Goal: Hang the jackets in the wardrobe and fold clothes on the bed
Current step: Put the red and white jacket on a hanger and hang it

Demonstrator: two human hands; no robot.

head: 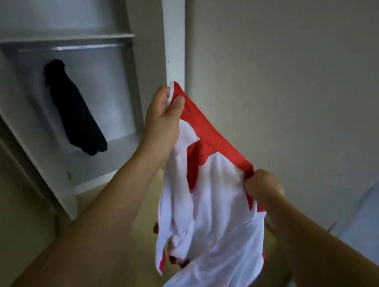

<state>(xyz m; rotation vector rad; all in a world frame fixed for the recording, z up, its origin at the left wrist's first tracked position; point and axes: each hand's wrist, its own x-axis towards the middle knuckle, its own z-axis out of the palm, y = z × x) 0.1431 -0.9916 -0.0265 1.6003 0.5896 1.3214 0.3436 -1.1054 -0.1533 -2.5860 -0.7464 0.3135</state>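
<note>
Holding a red-and-white jacket (212,205) up in mid-air by its upper red edge, both hands clamped on it. Left hand (163,114) pinches one corner between thumb and curled fingers, right where a strip of white zipper teeth shows; right hand (261,187) is fisted round the other end of the same red band, lower and nearer the person. Between the two grips the band is pulled into a taut, slightly sagging line. Below it the fabric drops loose: thin, smooth, lightly glossy material, mostly white panels with red wedges, crumpled into folds, a sleeve dangling under the left grip, red hem at the bottom. Beyond the left hand, up and away, the white wardrobe (172,35) stands open: flat matte panels, one shelf (66,37), a metal rail (71,48) just beneath it. Inside, one dark jacket (74,109) hangs from the rail, long, limp, matte; detail blurred. Lower compartment floor under it shows bare white board. Behind the right grip is a plain pale wall (286,71). Floor (1,192) beneath is beige.
</note>
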